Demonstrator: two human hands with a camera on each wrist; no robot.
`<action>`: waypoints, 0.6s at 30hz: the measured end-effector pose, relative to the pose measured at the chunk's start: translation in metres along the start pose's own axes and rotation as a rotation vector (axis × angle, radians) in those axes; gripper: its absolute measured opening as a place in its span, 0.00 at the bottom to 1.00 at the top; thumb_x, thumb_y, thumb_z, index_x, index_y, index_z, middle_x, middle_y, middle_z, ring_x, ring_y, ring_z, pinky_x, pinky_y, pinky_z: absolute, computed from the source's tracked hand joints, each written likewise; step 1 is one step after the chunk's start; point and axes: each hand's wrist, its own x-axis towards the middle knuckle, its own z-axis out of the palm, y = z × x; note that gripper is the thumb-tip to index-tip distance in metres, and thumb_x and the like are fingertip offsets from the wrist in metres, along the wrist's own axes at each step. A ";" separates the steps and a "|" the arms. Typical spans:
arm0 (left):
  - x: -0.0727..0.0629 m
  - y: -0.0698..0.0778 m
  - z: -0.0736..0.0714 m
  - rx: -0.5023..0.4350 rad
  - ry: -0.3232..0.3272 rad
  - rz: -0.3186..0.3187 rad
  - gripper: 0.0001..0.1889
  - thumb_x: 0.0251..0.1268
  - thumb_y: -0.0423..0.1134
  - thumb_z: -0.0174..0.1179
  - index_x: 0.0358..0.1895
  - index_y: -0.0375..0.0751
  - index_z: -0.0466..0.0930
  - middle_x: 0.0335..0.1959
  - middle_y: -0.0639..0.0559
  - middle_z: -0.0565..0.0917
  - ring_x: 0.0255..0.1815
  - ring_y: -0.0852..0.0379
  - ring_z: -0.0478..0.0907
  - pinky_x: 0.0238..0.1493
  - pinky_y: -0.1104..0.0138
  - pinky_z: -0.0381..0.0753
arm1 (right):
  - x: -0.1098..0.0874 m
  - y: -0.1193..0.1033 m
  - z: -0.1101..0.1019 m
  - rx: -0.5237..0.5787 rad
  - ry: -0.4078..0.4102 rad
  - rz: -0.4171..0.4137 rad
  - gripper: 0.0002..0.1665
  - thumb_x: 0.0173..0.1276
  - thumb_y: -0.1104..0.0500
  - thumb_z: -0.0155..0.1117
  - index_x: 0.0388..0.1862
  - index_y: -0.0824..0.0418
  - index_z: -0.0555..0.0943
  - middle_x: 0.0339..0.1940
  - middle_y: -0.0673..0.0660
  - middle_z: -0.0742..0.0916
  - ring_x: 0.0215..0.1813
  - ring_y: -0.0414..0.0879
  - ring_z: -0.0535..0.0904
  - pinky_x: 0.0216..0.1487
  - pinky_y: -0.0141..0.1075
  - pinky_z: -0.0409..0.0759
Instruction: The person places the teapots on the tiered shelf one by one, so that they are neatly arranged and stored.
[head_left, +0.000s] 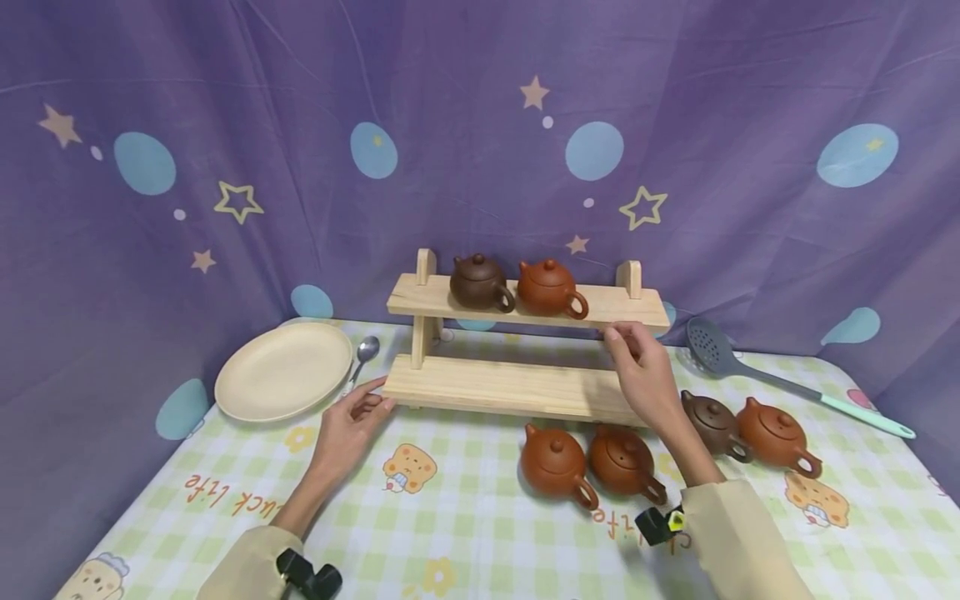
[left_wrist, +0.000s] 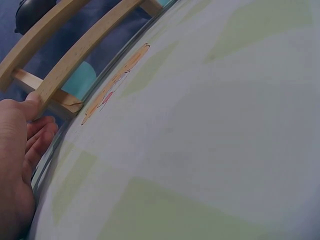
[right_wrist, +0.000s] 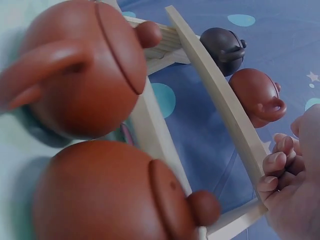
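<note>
A two-tier wooden shelf [head_left: 495,387] stands on the table. Its left lower end is gripped by my left hand [head_left: 350,433], with the thumb against the board in the left wrist view. My right hand [head_left: 648,375] holds the front edge of the upper board near its right end, fingers curled. On that board sit a dark brown teapot [head_left: 474,282] and a reddish-brown teapot [head_left: 546,287]. Two more reddish teapots, one on the left [head_left: 553,462] and one on the right [head_left: 621,460], stand before the shelf; both loom large in the right wrist view.
Right of my right forearm are another dark teapot [head_left: 711,423] and a reddish one [head_left: 776,433]. Behind them lies a slotted grey skimmer [head_left: 723,354] with a mint handle. A cream plate [head_left: 281,371] and a spoon [head_left: 366,352] lie at the left. A purple curtain [head_left: 480,100] hangs behind.
</note>
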 end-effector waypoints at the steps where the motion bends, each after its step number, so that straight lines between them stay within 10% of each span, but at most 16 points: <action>1: 0.000 0.000 0.000 -0.001 0.000 0.001 0.23 0.73 0.41 0.68 0.67 0.38 0.79 0.42 0.44 0.88 0.41 0.59 0.84 0.48 0.76 0.81 | -0.003 0.000 -0.001 -0.001 -0.003 -0.001 0.20 0.86 0.52 0.51 0.57 0.67 0.80 0.36 0.60 0.82 0.33 0.46 0.73 0.32 0.33 0.72; 18: 0.001 -0.002 0.000 -0.019 -0.002 0.008 0.24 0.72 0.41 0.68 0.67 0.38 0.79 0.41 0.43 0.88 0.41 0.60 0.84 0.48 0.76 0.81 | -0.050 0.015 -0.022 -0.102 -0.027 0.021 0.18 0.86 0.53 0.51 0.57 0.65 0.81 0.29 0.58 0.80 0.31 0.45 0.71 0.30 0.35 0.69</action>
